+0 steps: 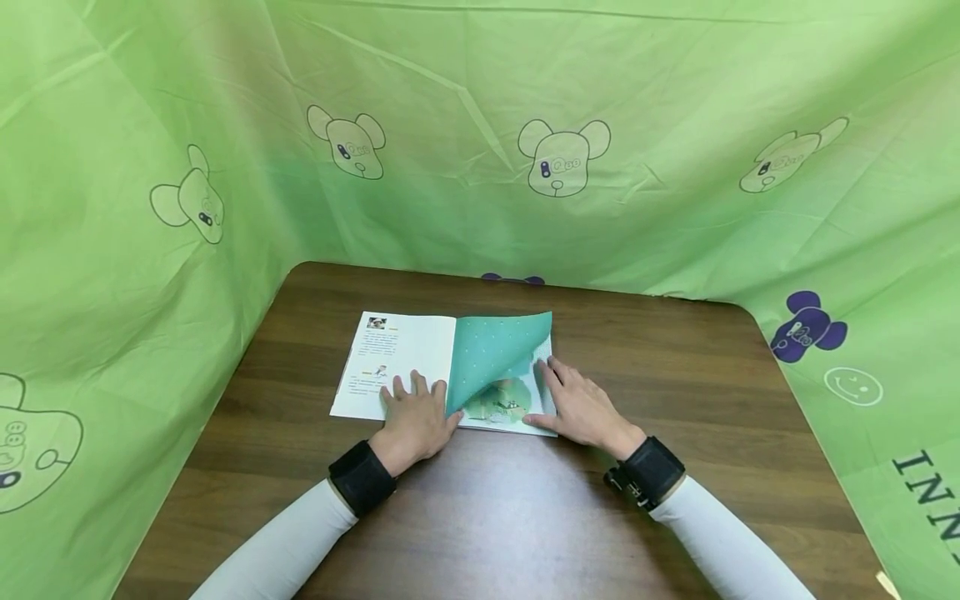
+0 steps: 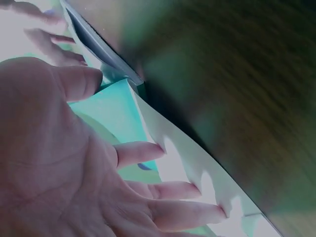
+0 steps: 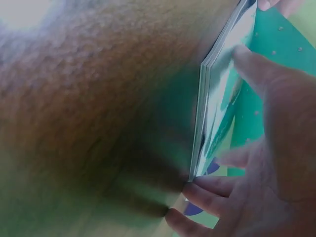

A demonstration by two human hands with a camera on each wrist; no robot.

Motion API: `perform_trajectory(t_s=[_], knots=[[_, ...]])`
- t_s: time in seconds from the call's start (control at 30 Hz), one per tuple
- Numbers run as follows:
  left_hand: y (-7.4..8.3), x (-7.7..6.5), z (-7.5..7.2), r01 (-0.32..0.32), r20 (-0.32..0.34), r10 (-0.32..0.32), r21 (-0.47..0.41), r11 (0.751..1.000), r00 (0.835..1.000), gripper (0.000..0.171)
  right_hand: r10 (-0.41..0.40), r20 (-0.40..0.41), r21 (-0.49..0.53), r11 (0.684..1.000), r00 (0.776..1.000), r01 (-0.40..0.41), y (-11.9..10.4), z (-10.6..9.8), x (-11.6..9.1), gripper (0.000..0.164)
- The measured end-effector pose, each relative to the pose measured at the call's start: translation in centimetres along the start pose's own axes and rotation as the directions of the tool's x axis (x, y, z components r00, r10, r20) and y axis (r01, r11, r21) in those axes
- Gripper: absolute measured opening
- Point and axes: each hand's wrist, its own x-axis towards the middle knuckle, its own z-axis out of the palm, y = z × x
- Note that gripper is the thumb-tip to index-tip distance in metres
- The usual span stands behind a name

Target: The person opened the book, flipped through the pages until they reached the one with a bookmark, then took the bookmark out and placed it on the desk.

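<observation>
An open picture book (image 1: 420, 337) lies on the table, its left page white with small printed text. My left hand (image 1: 416, 421) rests on that page with fingers spread, its thumb near the fold at the lower edge. A teal dotted leaf (image 1: 491, 346) stands partly lifted and curled towards the left, uncovering an illustrated page (image 1: 504, 404) below. At the book's right edge is my right hand (image 1: 585, 408), thumb on the illustrated page and fingers spread along the side. The right wrist view shows the stacked page edges (image 3: 201, 108) beside those fingers.
The book lies on a brown wood-grain table (image 1: 675, 375) with rounded far corners. A green cloth (image 1: 450, 167) printed with bear heads hangs behind and on both sides. Something small and pale (image 1: 887, 585) shows at the lower right edge.
</observation>
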Motion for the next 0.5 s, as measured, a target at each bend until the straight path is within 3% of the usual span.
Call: perform_trajectory(t_s=[0.2,0.33,0.5], knots=[[-0.6,-0.1,0.2,0.000,-0.036,-0.002,-0.055,0.998,0.999,0.069,-0.004,0.035,-0.045,0.999,0.999,0.006,0.0,-0.1,-0.2,0.097],[-1.1,-0.4,0.5,-0.004,-0.139,-0.011,-0.108,0.994,0.990,0.078,0.012,0.053,-0.033,0.999,0.999,-0.010,-0.1,-0.1,-0.2,0.097],[-1.7,-0.5,0.4,-0.002,-0.263,-0.053,-0.205,0.979,0.963,0.089,0.016,0.057,-0.022,1.000,0.998,-0.014,-0.1,0.0,-0.1,0.097]])
